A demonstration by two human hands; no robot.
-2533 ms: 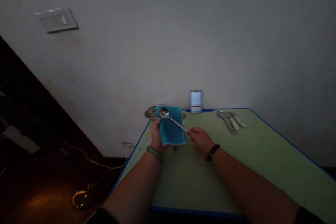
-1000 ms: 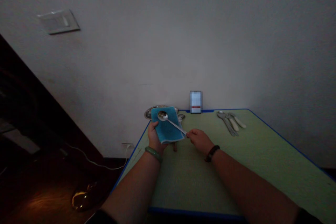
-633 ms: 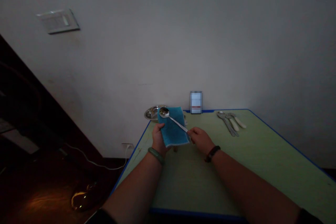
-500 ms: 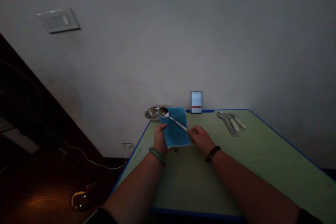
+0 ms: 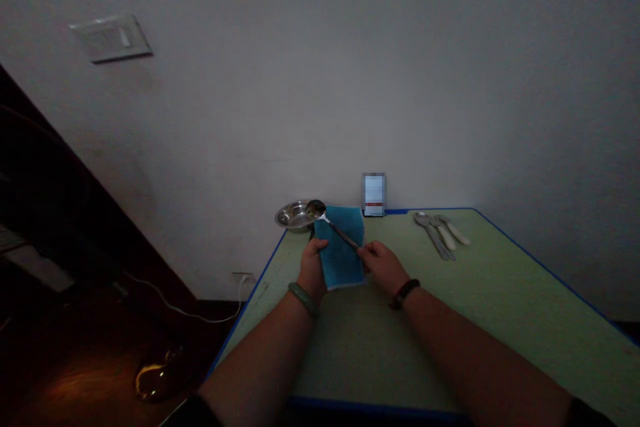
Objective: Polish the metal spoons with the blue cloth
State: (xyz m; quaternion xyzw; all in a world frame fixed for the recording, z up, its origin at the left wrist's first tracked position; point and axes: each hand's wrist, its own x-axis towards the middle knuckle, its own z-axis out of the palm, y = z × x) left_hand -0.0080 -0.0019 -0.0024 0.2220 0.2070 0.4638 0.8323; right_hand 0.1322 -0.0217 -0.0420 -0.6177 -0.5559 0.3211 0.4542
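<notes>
My left hand (image 5: 313, 268) grips a blue cloth (image 5: 343, 250) and holds it up above the green table (image 5: 400, 340). My right hand (image 5: 381, 264) pinches the handle end of a long metal spoon (image 5: 327, 220). The handle lies across the cloth, and the spoon's bowl sticks out past the cloth's upper left corner, in front of a metal dish (image 5: 294, 215) at the table's far left corner. Both hands are closed.
Several spoons (image 5: 440, 230), some with pale handles, lie at the far right of the table. A small blurred box (image 5: 374, 194) stands against the wall. A wall switch plate (image 5: 110, 38) is at upper left; a cable (image 5: 165, 303) runs over the dark floor.
The cloth and my left hand have slid right along the spoon, toward my right hand. The spoon's bowl, earlier lying on the cloth, now sticks out beyond its edge.
</notes>
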